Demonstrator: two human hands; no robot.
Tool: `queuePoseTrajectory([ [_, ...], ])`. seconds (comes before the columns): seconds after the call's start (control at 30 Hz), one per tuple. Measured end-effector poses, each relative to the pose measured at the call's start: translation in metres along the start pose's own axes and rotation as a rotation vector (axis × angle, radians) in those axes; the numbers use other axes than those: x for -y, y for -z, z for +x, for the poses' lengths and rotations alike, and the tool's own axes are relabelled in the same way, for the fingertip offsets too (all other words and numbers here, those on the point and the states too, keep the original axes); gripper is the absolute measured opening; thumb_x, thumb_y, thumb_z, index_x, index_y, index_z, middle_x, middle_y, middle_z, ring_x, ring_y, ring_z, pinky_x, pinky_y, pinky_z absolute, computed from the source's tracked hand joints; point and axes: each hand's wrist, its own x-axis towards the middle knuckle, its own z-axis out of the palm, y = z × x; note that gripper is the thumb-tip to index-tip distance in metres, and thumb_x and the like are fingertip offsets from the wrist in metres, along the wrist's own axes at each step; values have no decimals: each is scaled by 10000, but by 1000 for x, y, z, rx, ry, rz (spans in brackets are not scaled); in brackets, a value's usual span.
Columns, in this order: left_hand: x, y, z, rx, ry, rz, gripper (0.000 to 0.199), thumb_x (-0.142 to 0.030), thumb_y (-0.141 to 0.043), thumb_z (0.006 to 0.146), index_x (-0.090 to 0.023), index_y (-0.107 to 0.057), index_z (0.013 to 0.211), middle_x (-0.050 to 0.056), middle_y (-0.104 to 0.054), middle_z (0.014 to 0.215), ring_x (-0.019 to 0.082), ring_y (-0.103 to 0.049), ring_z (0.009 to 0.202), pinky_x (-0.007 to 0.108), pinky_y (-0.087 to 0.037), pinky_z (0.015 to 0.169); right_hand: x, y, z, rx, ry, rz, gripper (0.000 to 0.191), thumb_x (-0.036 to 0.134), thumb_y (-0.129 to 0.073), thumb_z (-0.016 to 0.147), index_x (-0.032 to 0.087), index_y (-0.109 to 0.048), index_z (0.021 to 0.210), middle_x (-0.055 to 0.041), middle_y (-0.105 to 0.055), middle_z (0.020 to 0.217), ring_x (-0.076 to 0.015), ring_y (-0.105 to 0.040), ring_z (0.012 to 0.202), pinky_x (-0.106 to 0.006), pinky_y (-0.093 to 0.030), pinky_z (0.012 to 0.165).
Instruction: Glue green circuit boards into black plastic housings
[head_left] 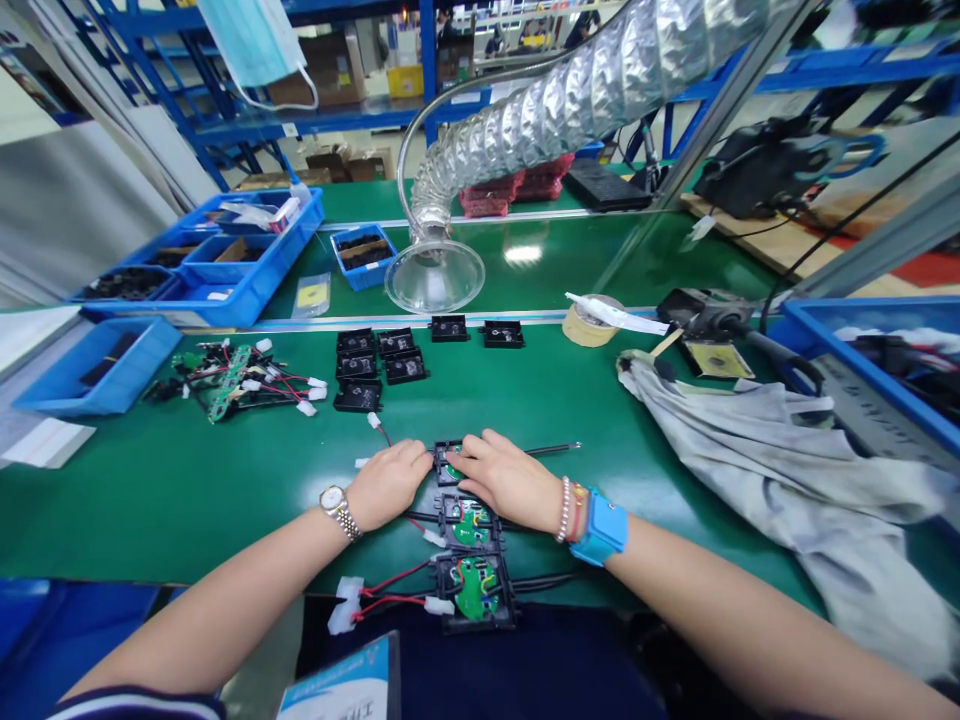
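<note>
On a long green anti-static mat (187,510) in a workroom lined with blue steel racking, the fingers of the right hand (510,480) lie extended and together across a square black plastic housing (448,462), covering most of its green circuit board; whether they grip it, I cannot tell. The left hand's (386,485) fingers lie together, their tips reaching the housing's left edge, without a clear grip. Two more black housings with green boards and red and black wires (474,590) sit directly toward the body from it, probably kept in line for easy reach. A bright blue wrist strap (600,527), likely a static guard, circles the right wrist. Beyond the housing stand empty black plastic housings (375,365), and further left lies a heap of wired green circuit boards (232,380). A clear funnel on a foil-wrapped duct (435,275) sits further out, presumably to draw off fumes. A blue-and-white printed card (337,680) shows nearest the body; its writing cannot be read.
</note>
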Motion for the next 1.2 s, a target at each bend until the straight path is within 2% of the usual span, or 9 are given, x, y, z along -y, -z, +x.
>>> queuePoseTrajectory([
  [0.13,1,10,0,44,27,-54,190,-147,-349,872,-144,-539,866,69,-549,831,180,-535,785,329,-475,732,0,4,-1,15,-4,37,217,233,-495,844,160,-568,1035,-83,-521,925,-182,-479,782,-350,-424,733],
  [0.2,3,20,-2,43,36,-116,149,-191,-420,850,-140,-517,951,85,-557,944,189,-532,876,330,-468,780,-5,7,-5,-22,20,84,271,233,-512,833,165,-537,1094,-92,-534,992,-196,-500,856,-372,-431,784],
  [0.3,3,34,-4,15,8,-163,326,-242,-531,787,-146,-464,1090,112,-466,1204,215,-474,1039,344,-437,857,-19,11,-18,-147,46,200,380,239,-524,822,173,-460,1191,-111,-485,1178,-213,-465,1055,-381,-415,886],
  [0.4,1,40,-2,34,-88,-133,396,-263,-532,791,-200,-443,1172,72,-382,1324,233,-417,1108,372,-400,893,-34,11,-29,-212,-3,258,350,226,-515,821,156,-476,1162,-123,-494,1177,-210,-472,1076,-372,-422,898],
  [0.6,-3,27,11,94,-185,-53,323,-268,-420,872,-238,-471,1190,27,-482,1260,235,-415,1068,380,-371,868,-40,-5,-29,-210,-78,244,174,187,-465,849,129,-572,974,-91,-593,909,-172,-562,836,-314,-466,777],
  [0.8,-1,20,12,109,-200,-37,306,-277,-395,890,-224,-479,1179,49,-503,1226,216,-433,1016,348,-369,831,-37,-13,-24,-181,-75,148,235,197,-374,895,147,-603,907,-50,-561,771,-132,-535,703,-235,-429,633],
  [0.93,-5,23,14,110,-171,-60,346,-276,-398,888,-246,-420,1232,40,-506,1211,205,-438,990,337,-370,815,-36,-12,-24,-168,-56,90,253,184,-358,897,153,-608,877,-33,-545,726,-123,-508,666,-217,-389,592],
  [1.1,-14,29,18,141,-156,-21,328,-277,-412,877,-248,-449,1202,57,-504,1191,218,-461,934,360,-378,774,-35,-10,-24,-121,-24,17,208,154,-397,872,159,-603,849,-22,-549,720,-122,-491,651,-216,-364,582],
  [1.2,-11,30,15,129,-155,-28,345,-257,-419,871,-270,-432,1215,43,-486,1217,214,-461,966,352,-383,790,-34,-10,-24,-136,-43,-7,208,166,-397,877,166,-604,863,-23,-561,734,-125,-500,667,-218,-363,587],
])
